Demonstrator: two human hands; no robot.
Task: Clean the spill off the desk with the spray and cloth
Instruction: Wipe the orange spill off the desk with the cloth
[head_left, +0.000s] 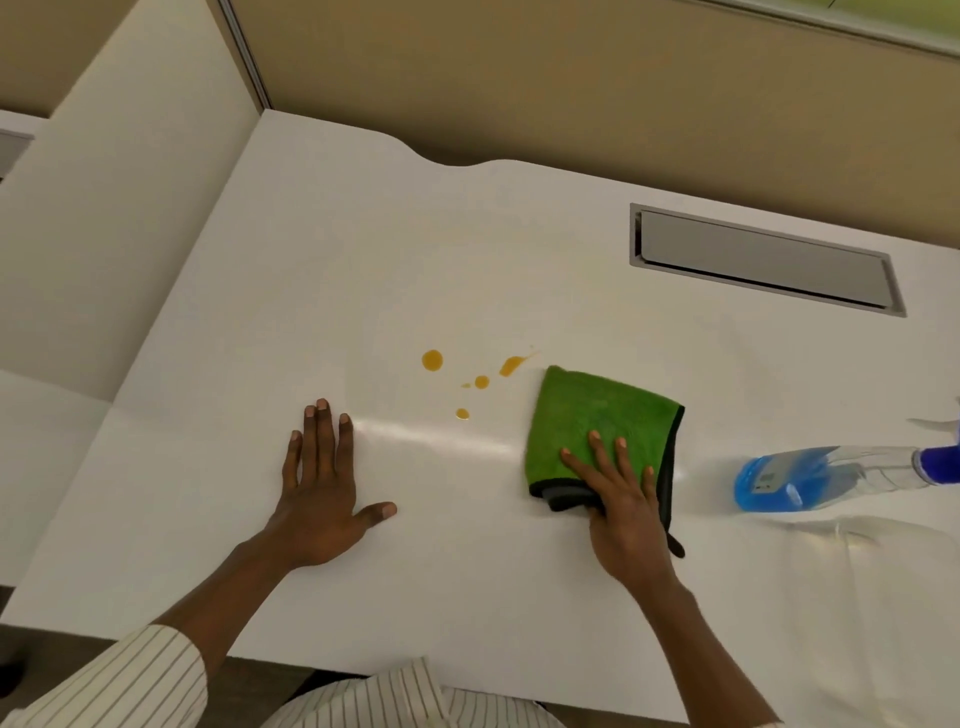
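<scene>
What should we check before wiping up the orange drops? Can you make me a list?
1. Spill still there: ok, several orange drops sit on the desk.
2. Cloth ready: ok, the right hand lies on its near edge, just right of the drops.
3. Spray bottle within reach: ok, it lies on its side to the right of the cloth, nobody holding it.
4. Drops already sprayed: cannot tell.
5. Left hand out of the way: ok, flat on the desk, left of the drops, not touching them.
</scene>
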